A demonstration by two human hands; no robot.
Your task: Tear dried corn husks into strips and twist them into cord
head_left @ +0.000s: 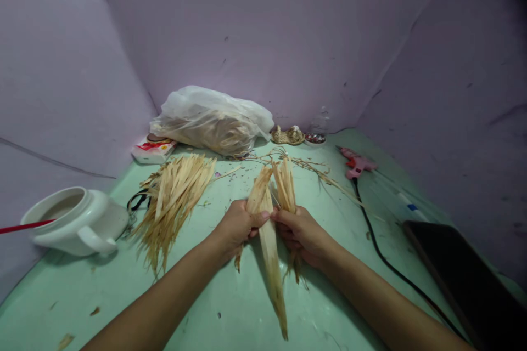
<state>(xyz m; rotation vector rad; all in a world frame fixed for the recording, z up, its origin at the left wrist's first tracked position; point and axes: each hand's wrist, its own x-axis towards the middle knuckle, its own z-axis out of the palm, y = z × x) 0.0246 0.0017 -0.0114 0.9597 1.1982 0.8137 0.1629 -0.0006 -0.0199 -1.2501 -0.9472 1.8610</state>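
My left hand [236, 226] is closed around a bunch of dried husk strips [258, 193] whose tips point away from me. My right hand [302, 233] grips a second bunch of husk strips [285, 186] beside it. Between the two hands a long single husk strip [274, 269] hangs down toward me, pinched by both thumbs. Both hands hover just above the pale green table [214, 301].
A loose pile of husk strips [173, 197] lies left of my hands. Farther left stands a white pot [76, 222] with a red stick. A clear plastic bag of husks [212, 120], a small woven basket [288, 135], a pink glue gun [356, 163] with black cord and a dark slab [465, 279] lie around.
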